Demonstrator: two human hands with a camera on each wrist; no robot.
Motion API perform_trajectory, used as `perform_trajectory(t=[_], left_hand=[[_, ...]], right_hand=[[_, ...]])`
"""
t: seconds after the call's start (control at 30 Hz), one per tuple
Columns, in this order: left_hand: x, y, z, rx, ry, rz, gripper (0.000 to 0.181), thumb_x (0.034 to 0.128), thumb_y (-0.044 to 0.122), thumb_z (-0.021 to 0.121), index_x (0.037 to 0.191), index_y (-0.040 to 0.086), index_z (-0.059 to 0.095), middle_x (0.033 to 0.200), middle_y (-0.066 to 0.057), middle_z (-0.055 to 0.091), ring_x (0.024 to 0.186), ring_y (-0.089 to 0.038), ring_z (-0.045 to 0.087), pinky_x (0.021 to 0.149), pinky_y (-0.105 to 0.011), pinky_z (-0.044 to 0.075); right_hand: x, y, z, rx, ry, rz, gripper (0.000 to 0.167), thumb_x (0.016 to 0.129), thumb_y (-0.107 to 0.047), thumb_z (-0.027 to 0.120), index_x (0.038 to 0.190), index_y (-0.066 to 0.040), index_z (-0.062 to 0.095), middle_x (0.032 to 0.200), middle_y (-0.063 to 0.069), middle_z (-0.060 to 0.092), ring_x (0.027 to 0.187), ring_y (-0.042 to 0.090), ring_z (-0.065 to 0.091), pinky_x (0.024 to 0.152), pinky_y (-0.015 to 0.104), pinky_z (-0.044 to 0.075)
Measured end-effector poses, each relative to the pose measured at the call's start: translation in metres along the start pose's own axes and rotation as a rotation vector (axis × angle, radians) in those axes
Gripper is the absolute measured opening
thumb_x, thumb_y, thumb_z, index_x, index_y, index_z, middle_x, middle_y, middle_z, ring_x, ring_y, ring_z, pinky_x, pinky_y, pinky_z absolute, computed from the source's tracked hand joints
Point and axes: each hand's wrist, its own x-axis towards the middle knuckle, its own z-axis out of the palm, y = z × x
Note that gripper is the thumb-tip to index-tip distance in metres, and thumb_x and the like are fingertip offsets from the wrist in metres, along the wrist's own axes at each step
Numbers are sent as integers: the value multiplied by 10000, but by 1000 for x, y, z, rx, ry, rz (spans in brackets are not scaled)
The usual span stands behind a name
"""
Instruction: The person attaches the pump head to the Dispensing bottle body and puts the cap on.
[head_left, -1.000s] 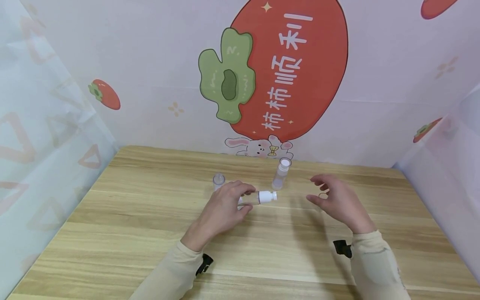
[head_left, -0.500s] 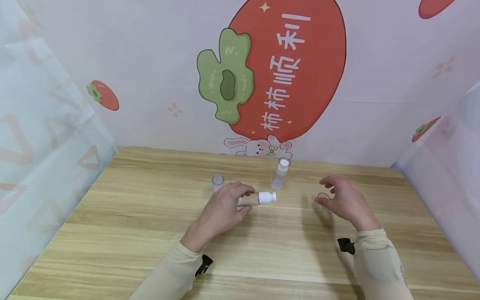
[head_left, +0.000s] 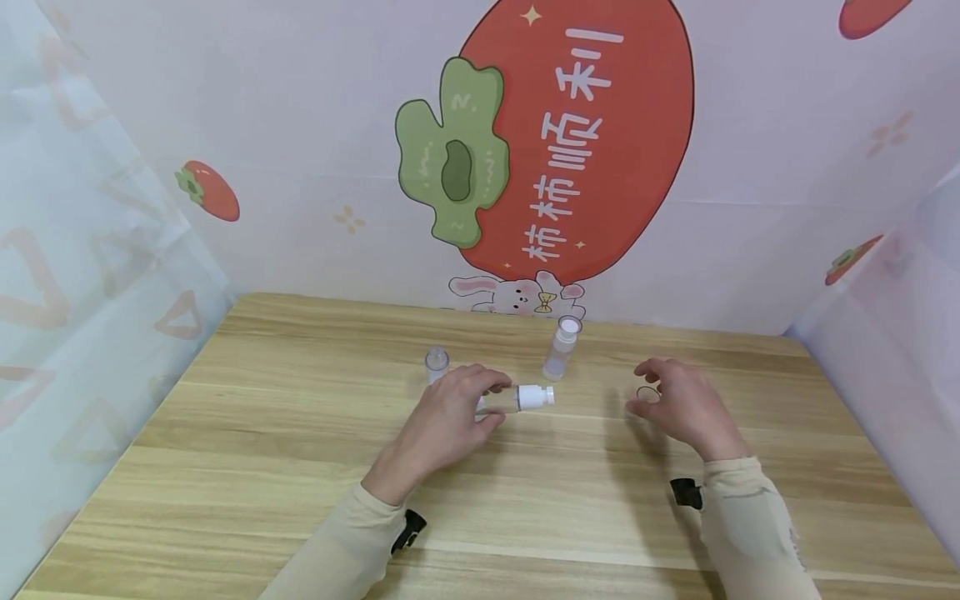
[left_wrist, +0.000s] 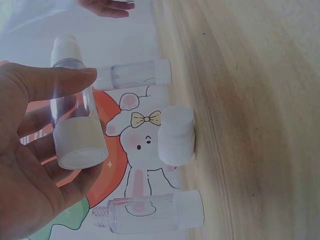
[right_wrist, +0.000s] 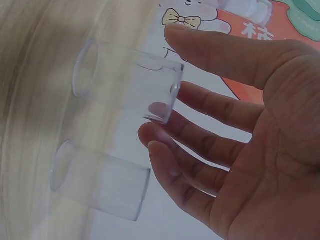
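- Pump bottle, clear in the middle with a white base and white pump, lies sideways in the left hand, raised off the table, its pump pointing toward the right hand.
- Pale backdrop rises beyond both hands, printed with a big red fruit, white characters and a rabbit.
- Wooden table spreads beneath both hands.
- Cream sleeves cover both forearms behind the hands.
- Left hand has its thumb and fingers wrapped round the pump bottle.
- Right hand is loosely spread — thumb well apart from the curved fingers. Whether a fingertip touches anything, I cannot tell.
- Capped bottle stands upright past the left hand's fingertips, between the two hands but farther off.
- Threaded-neck bottle, clear with a white base, stands just beyond the back of the left hand, uncovered.
- Clear cylinder sits between the right thumb and fingers; a second clear cylinder is just beside those fingers.
- White piece stands beyond the left hand — between the two standing bottles, hidden from the head view.
- Black clips show at both wrists, behind the hands.
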Motion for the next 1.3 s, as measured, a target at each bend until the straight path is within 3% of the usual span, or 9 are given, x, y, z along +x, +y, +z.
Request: perform_trajectory(t=[0.63, 1.3], left_hand=[[-1, -1, 0, -23, 4, 9, 352, 802, 61, 853, 1133, 78, 733, 1054, -72, 727, 895, -237, 660, 750, -376, 533], [0, -2, 2, 5, -7, 22, 352, 801, 70, 852, 1131, 76, 731, 1017, -62, 724, 890, -222, 660, 755, -371, 540]], right_hand=[[2, -3, 11, -36, -39, 2, 444, 821, -178, 823, 1195, 2, 664, 1097, 214, 675, 984, 404, 639, 800, 559, 502], [4, -3, 17, -67, -45, -17, 328, 834, -61, 723, 1157, -10, 698, 1060, 182, 688, 968, 383, 642, 811, 559, 501]])
